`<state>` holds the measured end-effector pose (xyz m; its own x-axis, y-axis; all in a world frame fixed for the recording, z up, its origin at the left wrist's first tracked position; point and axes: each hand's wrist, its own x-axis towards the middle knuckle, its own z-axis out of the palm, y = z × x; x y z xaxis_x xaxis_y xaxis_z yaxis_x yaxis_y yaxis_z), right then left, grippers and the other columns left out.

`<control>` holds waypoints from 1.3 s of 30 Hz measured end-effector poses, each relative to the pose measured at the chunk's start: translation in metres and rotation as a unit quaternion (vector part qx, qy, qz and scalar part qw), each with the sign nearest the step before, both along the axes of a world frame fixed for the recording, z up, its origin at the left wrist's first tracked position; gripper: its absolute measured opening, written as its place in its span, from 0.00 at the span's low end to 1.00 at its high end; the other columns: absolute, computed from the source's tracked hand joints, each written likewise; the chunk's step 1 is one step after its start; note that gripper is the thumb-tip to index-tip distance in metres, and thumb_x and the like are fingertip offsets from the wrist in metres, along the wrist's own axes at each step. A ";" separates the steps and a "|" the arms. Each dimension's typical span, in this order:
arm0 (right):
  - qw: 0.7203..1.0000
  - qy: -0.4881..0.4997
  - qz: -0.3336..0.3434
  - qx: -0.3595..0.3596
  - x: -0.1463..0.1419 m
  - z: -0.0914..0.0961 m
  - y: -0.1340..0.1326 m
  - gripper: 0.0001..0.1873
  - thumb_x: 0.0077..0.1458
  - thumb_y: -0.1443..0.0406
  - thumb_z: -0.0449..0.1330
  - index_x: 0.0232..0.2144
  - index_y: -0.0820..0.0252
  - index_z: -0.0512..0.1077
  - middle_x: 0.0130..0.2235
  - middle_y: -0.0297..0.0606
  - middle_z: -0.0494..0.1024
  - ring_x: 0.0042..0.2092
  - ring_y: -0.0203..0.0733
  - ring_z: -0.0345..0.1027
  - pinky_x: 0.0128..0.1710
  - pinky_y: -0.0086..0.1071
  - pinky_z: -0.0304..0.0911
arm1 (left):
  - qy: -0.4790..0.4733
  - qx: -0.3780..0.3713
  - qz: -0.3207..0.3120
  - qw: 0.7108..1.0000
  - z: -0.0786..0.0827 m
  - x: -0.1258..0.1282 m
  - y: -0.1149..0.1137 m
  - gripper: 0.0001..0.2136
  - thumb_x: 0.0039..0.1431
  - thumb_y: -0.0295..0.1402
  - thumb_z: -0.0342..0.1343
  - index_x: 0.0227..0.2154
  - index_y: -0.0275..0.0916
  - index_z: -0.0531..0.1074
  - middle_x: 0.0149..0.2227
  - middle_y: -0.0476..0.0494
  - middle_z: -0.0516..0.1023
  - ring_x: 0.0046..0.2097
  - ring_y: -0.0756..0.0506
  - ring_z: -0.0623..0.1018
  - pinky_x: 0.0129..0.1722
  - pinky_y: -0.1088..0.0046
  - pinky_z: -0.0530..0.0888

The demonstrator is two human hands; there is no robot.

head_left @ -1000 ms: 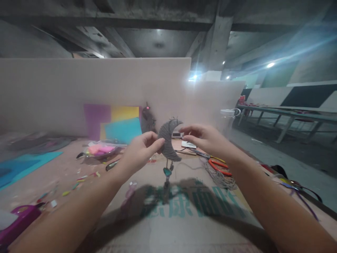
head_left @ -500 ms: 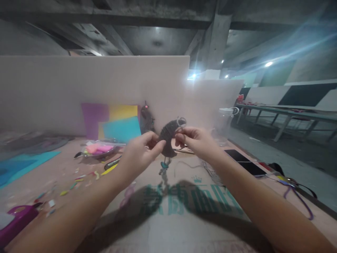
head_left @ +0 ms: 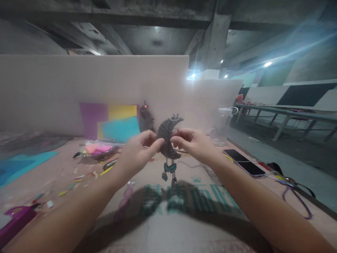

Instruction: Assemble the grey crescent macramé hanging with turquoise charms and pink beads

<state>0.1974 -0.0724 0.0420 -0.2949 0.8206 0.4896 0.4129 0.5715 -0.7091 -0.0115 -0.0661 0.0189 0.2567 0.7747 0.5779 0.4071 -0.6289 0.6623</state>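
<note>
Plainly, both sets of fingers are pinched shut on the crescent moon ornament (head_left: 166,135). The left hand (head_left: 138,153) nips its inner edge between thumb and forefinger. The right hand (head_left: 194,144) pinches the same stretch from the other side, so the two sets of fingertips nearly meet. The ornament, wound in grey yarn, is held upright in the air above the counter (head_left: 65,168), with a small hanging loop (head_left: 176,116) at its upper tip. Below the ornament a teal butterfly charm (head_left: 170,167) and a few smaller beads hang free of any hold.

Both grips sit on one narrow spot, so I judge the ornament could pivot or slip between the fingers. Hard pinching there could also shift or bunch the yarn winding. The loose charms could twist round each other if the ornament is tilted.

A printed cardboard sheet (head_left: 184,205) lies directly beneath the ornament, so a drop would land there. Two phones (head_left: 243,161) lie to the right of the ornament, and a purple cord (head_left: 296,195) lies farther right. If the ornament is lowered that way, the charms could catch on the cord. Left of the ornament sit a clear tray of pink pieces (head_left: 98,150) and scattered coloured scraps (head_left: 79,178), where a bead that comes off would be hard to find.
</note>
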 end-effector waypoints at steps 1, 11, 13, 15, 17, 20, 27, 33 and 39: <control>1.000 0.002 -0.007 -0.002 -0.003 -0.001 -0.001 0.19 0.53 0.51 0.62 0.28 0.62 0.71 0.25 0.32 0.70 0.28 0.35 0.62 0.28 0.30 0.57 | 0.005 0.000 0.002 1.000 -0.001 0.001 -0.001 0.17 0.61 0.49 0.55 0.28 0.39 0.67 0.25 0.53 0.68 0.28 0.51 0.67 0.26 0.75 0.62; 0.997 0.010 0.074 -0.033 0.006 0.004 0.002 0.12 0.59 0.61 0.56 0.25 0.61 0.70 0.26 0.33 0.71 0.30 0.34 0.65 0.32 0.30 0.61 | -0.027 -0.058 -0.060 0.996 -0.001 0.002 0.003 0.18 0.61 0.50 0.55 0.30 0.39 0.70 0.28 0.50 0.74 0.31 0.49 0.72 0.30 0.73 0.66; 0.996 0.021 0.081 -0.042 0.008 0.005 0.005 0.14 0.61 0.59 0.55 0.26 0.61 0.70 0.26 0.34 0.72 0.30 0.34 0.66 0.33 0.30 0.61 | -0.044 -0.075 -0.082 0.993 -0.001 0.003 0.003 0.17 0.61 0.50 0.56 0.31 0.39 0.70 0.29 0.49 0.76 0.33 0.47 0.75 0.32 0.72 0.68; 0.995 0.024 0.086 -0.053 0.008 0.005 0.006 0.17 0.62 0.56 0.54 0.27 0.61 0.71 0.27 0.35 0.73 0.30 0.35 0.67 0.33 0.31 0.62 | -0.055 -0.082 -0.096 0.991 0.000 0.003 0.003 0.16 0.61 0.49 0.56 0.31 0.39 0.70 0.30 0.49 0.77 0.34 0.47 0.76 0.34 0.71 0.69; 0.996 0.021 0.074 -0.049 0.007 0.004 0.004 0.17 0.60 0.54 0.57 0.28 0.61 0.71 0.27 0.35 0.73 0.30 0.36 0.66 0.32 0.31 0.61 | -0.056 -0.083 -0.094 0.991 0.001 0.003 0.003 0.16 0.61 0.49 0.56 0.31 0.39 0.71 0.29 0.49 0.77 0.34 0.47 0.76 0.33 0.72 0.69; 0.998 0.013 0.002 0.064 0.002 0.000 -0.001 0.14 0.56 0.56 0.62 0.27 0.59 0.68 0.26 0.32 0.70 0.29 0.35 0.63 0.30 0.30 0.59 | -0.061 -0.075 -0.072 0.993 0.002 0.003 0.002 0.17 0.61 0.49 0.56 0.30 0.39 0.69 0.27 0.50 0.76 0.31 0.48 0.75 0.31 0.73 0.67; 0.934 -0.078 -0.056 0.345 -0.010 -0.014 -0.007 0.07 0.60 0.60 0.62 0.33 0.58 0.74 0.29 0.35 0.70 0.31 0.37 0.62 0.33 0.32 0.58 | -0.079 -0.067 -0.062 0.993 -0.005 0.010 0.004 0.17 0.61 0.48 0.56 0.30 0.38 0.67 0.25 0.52 0.72 0.29 0.50 0.71 0.29 0.75 0.64; 0.962 -0.010 -0.064 0.265 -0.018 -0.013 -0.015 0.05 0.58 0.65 0.63 0.31 0.59 0.75 0.27 0.33 0.69 0.30 0.35 0.63 0.30 0.29 0.59 | -0.106 -0.001 -0.031 0.994 -0.015 0.015 0.001 0.16 0.62 0.45 0.55 0.27 0.39 0.63 0.25 0.53 0.66 0.29 0.51 0.67 0.29 0.76 0.63; 0.976 0.008 -0.052 0.210 -0.023 -0.012 -0.016 0.04 0.56 0.67 0.61 0.28 0.58 0.71 0.26 0.30 0.67 0.29 0.34 0.61 0.29 0.28 0.57 | -0.101 0.021 -0.022 0.994 -0.017 0.015 -0.001 0.15 0.63 0.44 0.54 0.28 0.39 0.64 0.27 0.53 0.65 0.31 0.51 0.67 0.30 0.76 0.64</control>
<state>0.1747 -0.0884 0.0297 -0.2109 0.5715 0.7930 0.4747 0.7690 -0.4280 0.0033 -0.0676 0.0024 0.1651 0.7392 0.6529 0.2398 -0.6723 0.7004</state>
